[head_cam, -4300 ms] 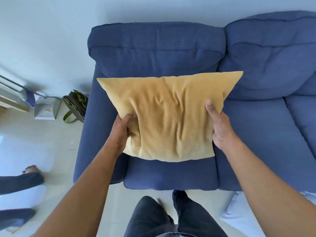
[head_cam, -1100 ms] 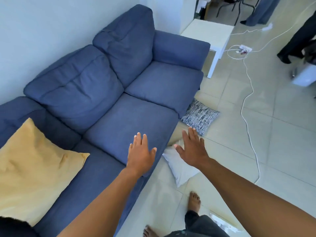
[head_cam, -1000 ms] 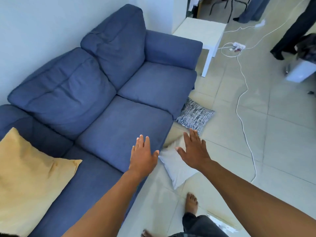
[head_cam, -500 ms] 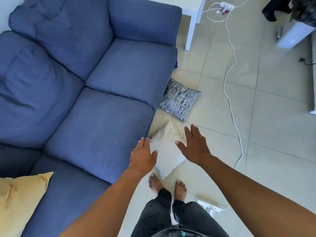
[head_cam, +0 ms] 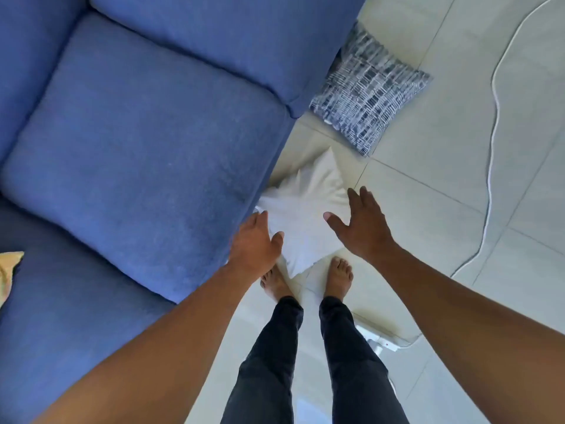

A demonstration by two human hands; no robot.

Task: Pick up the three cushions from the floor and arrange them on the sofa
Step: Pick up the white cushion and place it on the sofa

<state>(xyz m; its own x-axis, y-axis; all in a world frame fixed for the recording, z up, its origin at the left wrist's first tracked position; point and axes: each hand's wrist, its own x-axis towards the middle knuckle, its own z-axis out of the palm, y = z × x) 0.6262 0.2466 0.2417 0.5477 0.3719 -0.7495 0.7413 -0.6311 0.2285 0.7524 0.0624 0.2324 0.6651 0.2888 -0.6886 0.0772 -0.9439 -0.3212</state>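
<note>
On the floor, at sofa front: white cushion (head_cam: 305, 215) lies flat on the tiles, one edge against the blue sofa (head_cam: 146, 142), its near corner between the person's bare feet.
Left hand (head_cam: 256, 243): spread wide, palm down, over the cushion's left edge; holding nothing; contact cannot be told.
Right hand (head_cam: 360, 224): fingers splayed over the cushion's right edge; empty.
Patterned cushion (head_cam: 367, 90): on the floor near the sofa's far seat, apart from the white one.
Yellow cushion (head_cam: 7, 270): corner visible on the sofa at the left edge.
White cable (head_cam: 492, 123): runs across the tiles to the right.
</note>
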